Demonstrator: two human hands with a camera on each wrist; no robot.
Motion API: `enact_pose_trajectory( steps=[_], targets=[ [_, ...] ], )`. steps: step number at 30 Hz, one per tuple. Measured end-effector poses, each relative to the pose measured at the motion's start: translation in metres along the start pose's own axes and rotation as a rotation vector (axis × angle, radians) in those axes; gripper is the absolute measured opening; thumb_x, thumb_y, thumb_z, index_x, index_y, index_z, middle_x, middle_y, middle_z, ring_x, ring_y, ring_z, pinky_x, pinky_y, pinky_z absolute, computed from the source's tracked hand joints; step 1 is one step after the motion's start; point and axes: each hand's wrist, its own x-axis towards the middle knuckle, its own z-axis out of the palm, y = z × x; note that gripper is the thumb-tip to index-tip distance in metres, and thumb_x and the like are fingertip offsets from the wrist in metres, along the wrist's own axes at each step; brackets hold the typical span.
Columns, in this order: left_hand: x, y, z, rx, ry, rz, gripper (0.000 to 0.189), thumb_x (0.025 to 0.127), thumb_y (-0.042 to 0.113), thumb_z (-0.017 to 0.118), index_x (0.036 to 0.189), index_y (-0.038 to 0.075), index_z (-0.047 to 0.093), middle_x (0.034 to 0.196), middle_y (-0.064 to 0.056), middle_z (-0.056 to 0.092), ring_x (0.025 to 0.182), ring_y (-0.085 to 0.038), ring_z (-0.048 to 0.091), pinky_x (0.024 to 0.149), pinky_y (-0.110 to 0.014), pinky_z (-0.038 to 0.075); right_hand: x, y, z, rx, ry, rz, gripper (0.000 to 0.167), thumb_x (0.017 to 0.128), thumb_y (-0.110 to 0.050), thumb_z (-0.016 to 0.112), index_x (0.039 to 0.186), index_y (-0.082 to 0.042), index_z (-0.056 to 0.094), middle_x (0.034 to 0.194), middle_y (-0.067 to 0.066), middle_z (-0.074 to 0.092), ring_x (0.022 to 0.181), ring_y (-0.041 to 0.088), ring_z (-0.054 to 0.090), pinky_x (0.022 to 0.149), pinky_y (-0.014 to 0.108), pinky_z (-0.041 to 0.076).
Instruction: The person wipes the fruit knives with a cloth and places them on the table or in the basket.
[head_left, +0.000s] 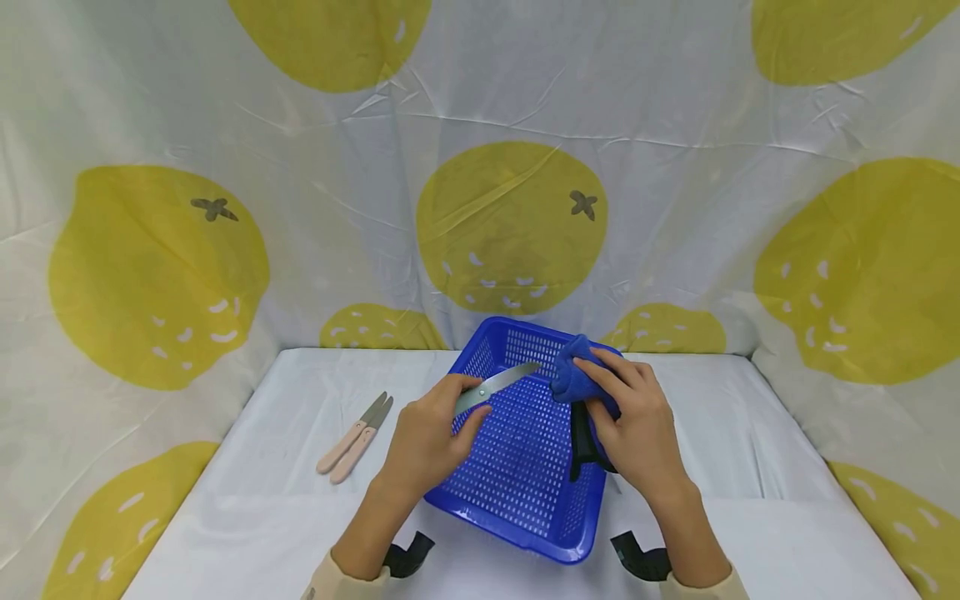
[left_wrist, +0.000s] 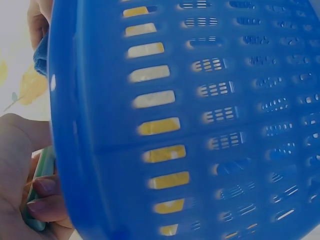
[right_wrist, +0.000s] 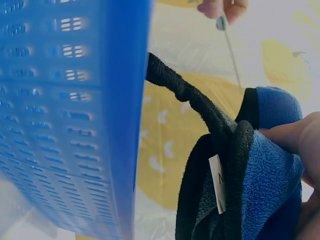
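My left hand (head_left: 423,437) grips a knife (head_left: 510,377) by its pale green handle (left_wrist: 46,165), the blade pointing up and right over a blue plastic basket (head_left: 510,534). Bunched in my right hand (head_left: 637,417) is a blue cloth (head_left: 573,377) with black edging, part of it hanging down over the basket's right side. A small gap separates the blade tip from the cloth in the head view. The right wrist view shows a white label on the cloth (right_wrist: 265,175). In both wrist views the perforated basket wall (left_wrist: 105,100) fills much of the picture.
Two knives with pink handles (head_left: 347,457) lie side by side on the white-covered table (head_left: 262,467), left of the basket. A white curtain printed with yellow fruit (head_left: 510,225) hangs behind and along the sides.
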Motion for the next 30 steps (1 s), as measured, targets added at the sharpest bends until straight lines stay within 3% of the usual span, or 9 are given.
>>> enact_pose_trajectory(
  steps=[7, 14, 24, 30],
  targets=[
    [0.0, 0.001, 0.002, -0.008, -0.009, -0.008, 0.023, 0.1, 0.019, 0.069, 0.12, 0.01, 0.064, 0.106, -0.003, 0.075, 0.082, -0.011, 0.074, 0.071, -0.027, 0.062, 0.0, -0.007, 0.0, 0.024, -0.004, -0.042, 0.052, 0.084, 0.003, 0.078, 0.13, -0.021, 0.073, 0.14, 0.007, 0.065, 0.114, 0.028, 0.057, 0.09, 0.052, 0.058],
    [-0.001, 0.003, 0.003, -0.015, 0.001, -0.014, 0.018, 0.101, 0.021, 0.066, 0.116, 0.011, 0.068, 0.097, 0.001, 0.074, 0.067, -0.005, 0.061, 0.06, -0.019, 0.054, 0.0, -0.017, 0.002, 0.049, -0.018, -0.08, 0.052, 0.084, 0.003, 0.078, 0.13, -0.022, 0.073, 0.141, 0.005, 0.064, 0.116, 0.026, 0.058, 0.092, 0.049, 0.057],
    [-0.001, 0.008, 0.004, -0.099, -0.068, -0.089, 0.032, 0.095, 0.021, 0.076, 0.122, 0.016, 0.06, 0.093, 0.001, 0.072, 0.07, -0.007, 0.062, 0.063, -0.02, 0.055, -0.004, -0.032, 0.01, 0.096, -0.057, -0.18, 0.053, 0.084, 0.001, 0.078, 0.132, -0.022, 0.072, 0.141, 0.004, 0.065, 0.117, 0.025, 0.057, 0.092, 0.049, 0.058],
    [0.001, 0.007, 0.006, -0.149, -0.054, -0.054, 0.03, 0.092, 0.014, 0.078, 0.117, 0.015, 0.062, 0.093, 0.002, 0.073, 0.071, -0.007, 0.06, 0.065, -0.022, 0.056, -0.004, -0.039, 0.016, 0.118, -0.093, -0.259, 0.052, 0.086, -0.002, 0.077, 0.133, -0.023, 0.071, 0.142, 0.003, 0.064, 0.116, 0.025, 0.058, 0.095, 0.047, 0.055]
  ],
)
